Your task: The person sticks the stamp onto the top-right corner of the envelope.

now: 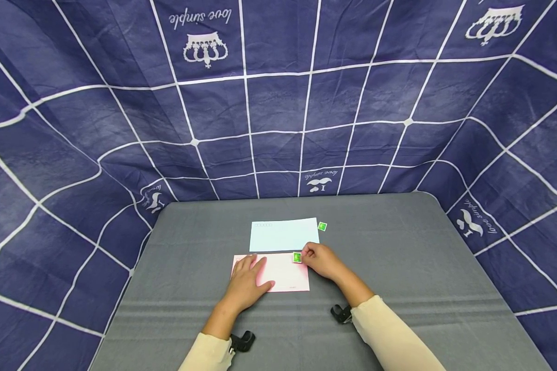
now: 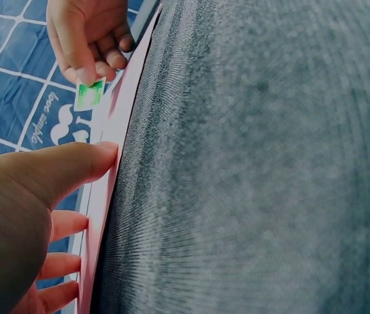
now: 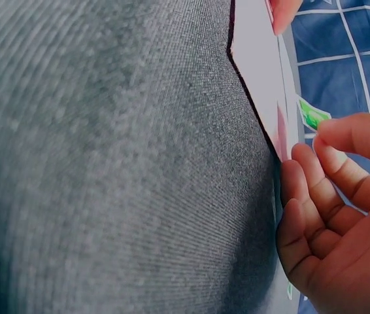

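Note:
A pink-and-white envelope (image 1: 285, 275) lies flat on the grey table, its long side facing the person. My left hand (image 1: 247, 283) rests on its left part with fingers spread, the thumb toward the near edge. Between thumb and forefinger my right hand (image 1: 324, 260) pinches a small green stamp (image 1: 297, 257) with a white border. In the right wrist view the stamp (image 3: 314, 115) is held up on edge, above the envelope's surface. The head view shows it over the envelope's upper right corner.
Just beyond the pink envelope lies a pale blue envelope (image 1: 283, 236) with a row of small boxes at its top left. A second green stamp (image 1: 322, 226) sits beside its right edge. Dark blue checked cloth (image 1: 278, 103) hangs round the back and sides of the table (image 1: 190, 242).

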The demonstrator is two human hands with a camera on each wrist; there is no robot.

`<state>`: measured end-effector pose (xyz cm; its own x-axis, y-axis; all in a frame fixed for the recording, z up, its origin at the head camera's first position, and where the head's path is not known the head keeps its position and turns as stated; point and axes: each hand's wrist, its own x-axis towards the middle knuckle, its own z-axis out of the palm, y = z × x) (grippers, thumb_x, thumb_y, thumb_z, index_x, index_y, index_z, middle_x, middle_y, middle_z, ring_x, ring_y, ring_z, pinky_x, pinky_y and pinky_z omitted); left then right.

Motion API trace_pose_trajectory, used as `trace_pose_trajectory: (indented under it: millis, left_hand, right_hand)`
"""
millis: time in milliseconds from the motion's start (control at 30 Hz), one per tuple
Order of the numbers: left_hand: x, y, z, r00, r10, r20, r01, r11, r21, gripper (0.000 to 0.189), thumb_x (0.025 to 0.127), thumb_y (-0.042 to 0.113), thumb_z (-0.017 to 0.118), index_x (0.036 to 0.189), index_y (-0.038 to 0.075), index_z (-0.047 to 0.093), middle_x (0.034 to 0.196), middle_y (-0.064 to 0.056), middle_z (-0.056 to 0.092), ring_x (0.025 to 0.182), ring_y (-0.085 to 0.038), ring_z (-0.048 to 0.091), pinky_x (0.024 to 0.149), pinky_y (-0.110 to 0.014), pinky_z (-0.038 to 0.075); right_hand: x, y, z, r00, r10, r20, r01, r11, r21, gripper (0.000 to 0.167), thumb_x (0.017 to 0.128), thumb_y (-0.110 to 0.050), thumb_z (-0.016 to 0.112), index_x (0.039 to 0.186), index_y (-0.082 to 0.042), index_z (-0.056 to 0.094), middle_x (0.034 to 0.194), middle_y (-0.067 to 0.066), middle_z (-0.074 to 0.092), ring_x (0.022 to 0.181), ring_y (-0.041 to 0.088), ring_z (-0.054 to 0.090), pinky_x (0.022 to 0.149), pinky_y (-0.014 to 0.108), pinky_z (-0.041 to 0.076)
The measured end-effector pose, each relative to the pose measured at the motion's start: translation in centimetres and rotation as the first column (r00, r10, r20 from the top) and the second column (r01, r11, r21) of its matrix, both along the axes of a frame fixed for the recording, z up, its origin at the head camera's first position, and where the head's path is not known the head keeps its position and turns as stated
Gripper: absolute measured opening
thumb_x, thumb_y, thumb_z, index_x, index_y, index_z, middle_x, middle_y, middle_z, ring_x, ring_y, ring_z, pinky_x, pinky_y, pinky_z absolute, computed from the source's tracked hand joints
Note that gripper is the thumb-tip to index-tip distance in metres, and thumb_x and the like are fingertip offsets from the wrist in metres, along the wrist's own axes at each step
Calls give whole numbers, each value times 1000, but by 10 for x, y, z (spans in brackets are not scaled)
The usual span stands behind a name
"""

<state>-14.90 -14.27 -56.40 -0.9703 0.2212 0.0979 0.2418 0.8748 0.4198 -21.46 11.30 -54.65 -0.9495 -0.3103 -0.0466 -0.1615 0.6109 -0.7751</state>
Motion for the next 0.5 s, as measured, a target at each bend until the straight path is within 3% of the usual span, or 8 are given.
trace_pose_trajectory:
  millis: [500]
  left_hand:
    - [1,1,0,1000,15,13,-15,1000,11,72,85,46,75,144,11,56,148,-22,49,138,-43,41,116,-60,31]
  right_hand:
    - [-3,-8,2,999,17,49,-17,1000,-8,9,89,-13,71,81,-11,68,72,-5,61,66,7,52,63,21,41]
